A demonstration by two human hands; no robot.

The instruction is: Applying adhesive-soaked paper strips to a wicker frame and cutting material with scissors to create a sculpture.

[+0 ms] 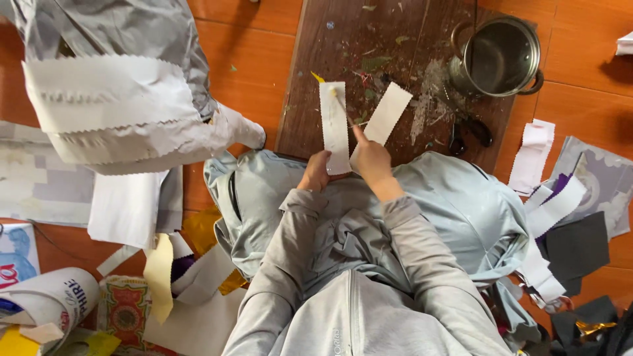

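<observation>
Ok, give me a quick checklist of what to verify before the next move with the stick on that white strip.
1. Left hand pins the near end of the white strip: ok.
2. Right hand grips the thin stick: ok.
3. Stick tip at the strip's far end: ok.
4. Second strip lies apart from the first: cannot tell, their near ends are hidden by the hands.
5. Wooden board free of debris: not ok, scraps scattered.
6. Metal pot clear of the hands: ok.

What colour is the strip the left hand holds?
White, the strip in the left hand; shown in the head view.
</observation>
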